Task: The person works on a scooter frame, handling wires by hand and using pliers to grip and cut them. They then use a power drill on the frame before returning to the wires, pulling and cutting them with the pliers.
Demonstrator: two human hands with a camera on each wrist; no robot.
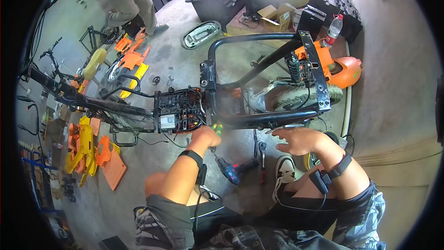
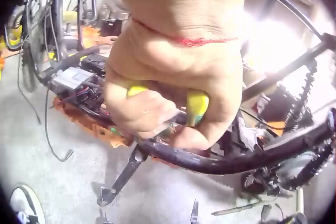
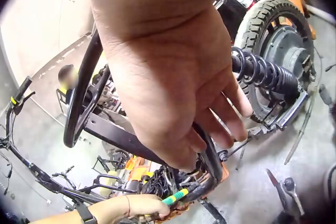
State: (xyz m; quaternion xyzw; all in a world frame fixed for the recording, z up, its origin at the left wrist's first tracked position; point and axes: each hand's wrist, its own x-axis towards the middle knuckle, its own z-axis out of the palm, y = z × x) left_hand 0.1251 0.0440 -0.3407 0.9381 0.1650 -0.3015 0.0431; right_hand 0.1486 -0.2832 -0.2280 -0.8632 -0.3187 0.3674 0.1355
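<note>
My left hand (image 1: 206, 137) grips a hand tool with a yellow-and-green handle (image 2: 197, 107) at the lower tube of a black motorbike frame (image 1: 259, 119). Fingers wrap the handle, and the tool's working end is hidden behind hand and tube. Beside that hand lie the wiring and a silver control box (image 1: 168, 121) in the frame's middle bay. My right hand (image 1: 296, 140) hovers by the rear part of the same tube. Its fingers (image 3: 218, 127) are loosely extended and hold nothing, overlapping the tube in the right wrist view.
A blue cordless drill (image 1: 230, 171) and a ratchet wrench (image 1: 262, 155) lie on the floor by my feet. Orange and yellow body panels (image 1: 83, 148) are spread at left. The rear wheel (image 3: 278, 50) and shock absorber (image 3: 268, 74) stand right. Another person (image 1: 129, 0) stands far left.
</note>
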